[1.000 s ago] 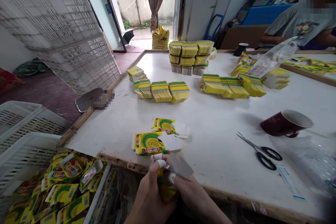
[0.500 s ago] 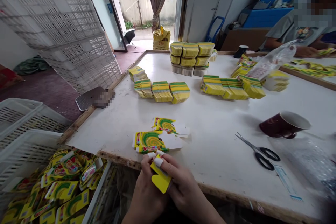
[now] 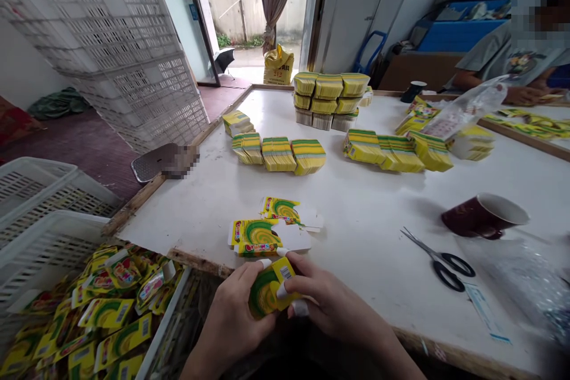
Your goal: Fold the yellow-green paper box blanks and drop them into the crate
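Head view: at 6 o'clock, over the table [image 3: 356, 202] edge, the left hand [image 3: 231, 320] and right hand [image 3: 332, 309] both grip a small yellow-green carton [image 3: 267, 291]. Better to press the flaps squarely, thumbs near the folds, before releasing.

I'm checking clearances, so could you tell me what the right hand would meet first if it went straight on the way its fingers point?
The small box held between both hands, then probably the left hand.
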`<state>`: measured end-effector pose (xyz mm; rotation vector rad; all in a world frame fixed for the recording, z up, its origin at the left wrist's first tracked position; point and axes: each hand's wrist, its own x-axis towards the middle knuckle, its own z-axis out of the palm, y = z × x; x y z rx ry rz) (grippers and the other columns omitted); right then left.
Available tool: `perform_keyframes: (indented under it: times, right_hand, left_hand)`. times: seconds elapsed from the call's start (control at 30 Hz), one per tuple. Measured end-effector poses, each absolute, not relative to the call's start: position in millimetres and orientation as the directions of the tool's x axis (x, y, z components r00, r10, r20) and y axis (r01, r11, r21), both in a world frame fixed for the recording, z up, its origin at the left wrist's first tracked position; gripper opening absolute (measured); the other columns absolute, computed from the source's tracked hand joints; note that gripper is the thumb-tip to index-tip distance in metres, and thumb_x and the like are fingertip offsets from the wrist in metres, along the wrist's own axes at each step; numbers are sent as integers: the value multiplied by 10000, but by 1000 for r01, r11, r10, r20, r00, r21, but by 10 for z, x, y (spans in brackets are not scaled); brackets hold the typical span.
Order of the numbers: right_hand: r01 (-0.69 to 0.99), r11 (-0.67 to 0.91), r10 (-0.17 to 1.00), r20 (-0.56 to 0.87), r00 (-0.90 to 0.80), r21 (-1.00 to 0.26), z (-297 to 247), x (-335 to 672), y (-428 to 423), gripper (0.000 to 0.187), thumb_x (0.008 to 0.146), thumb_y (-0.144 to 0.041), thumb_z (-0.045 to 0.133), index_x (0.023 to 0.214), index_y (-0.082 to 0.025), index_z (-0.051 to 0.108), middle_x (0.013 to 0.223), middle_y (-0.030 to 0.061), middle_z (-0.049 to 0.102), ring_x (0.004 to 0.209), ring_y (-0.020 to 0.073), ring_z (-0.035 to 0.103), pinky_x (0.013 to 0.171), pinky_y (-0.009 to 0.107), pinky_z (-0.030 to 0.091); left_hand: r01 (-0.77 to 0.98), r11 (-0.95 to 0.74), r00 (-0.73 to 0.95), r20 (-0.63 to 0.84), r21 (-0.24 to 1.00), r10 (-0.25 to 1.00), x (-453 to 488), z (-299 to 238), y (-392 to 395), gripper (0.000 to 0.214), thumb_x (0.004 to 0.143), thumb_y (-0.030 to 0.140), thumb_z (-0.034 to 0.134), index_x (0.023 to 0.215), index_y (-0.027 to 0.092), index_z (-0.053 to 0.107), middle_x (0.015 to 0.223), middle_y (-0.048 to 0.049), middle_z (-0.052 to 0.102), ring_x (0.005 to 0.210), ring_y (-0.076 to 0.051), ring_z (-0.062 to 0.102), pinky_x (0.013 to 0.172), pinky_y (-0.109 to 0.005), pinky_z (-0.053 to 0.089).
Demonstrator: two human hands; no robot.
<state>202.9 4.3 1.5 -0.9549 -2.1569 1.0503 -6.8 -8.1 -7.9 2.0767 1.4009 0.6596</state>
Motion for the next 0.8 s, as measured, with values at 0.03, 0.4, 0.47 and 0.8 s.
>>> perform_keyframes:
  times: [0.03,0.4,0.47,0.8]
  right_hand:
    - [364,447,793,174,-584,-817,-4,2022,42,266,873,-85,584,1088,-222,657,1272,105,568,1129,205,607,927,286,514]
    - [347,385,800,122,-587,-855,-9,2035,83,238,804,-151,645,1029,-225,670,1216,87,585,1081,226,614,927,329,505]
    - [349,352,850,140,-508,-869,-71,1973,47,327,778,-127,634,1091,-220,630,1299,107,559,1172,256,583,979,363,485]
    - [527,308,950,226,-216,-792,-219,1727,326,481,851,-123,607,1306,-189,464,1232,138,610,1151,285,557,997,471,469]
  left_hand:
    - [673,-313,342,94,670,935,-68,-58,-68,462,710,229,705,1137,208,531,1035,-77,689,944,-252,673,805,-357,551]
    - [635,-283,381,28,719,924,-88,-82,-13,474,692,243,721,1150,218,601,1079,-85,709,961,-260,680,841,-361,552]
    - [612,-259,329,57,747,942,-71,-104,-26,482,671,216,723,1142,218,623,1078,-86,717,977,-275,680,854,-380,553]
    - [-560,-304,-605,-131,771,785,-536,30,-20,749,675,750,588,1202,218,611,1113,-65,710,1025,-227,670,742,-255,600]
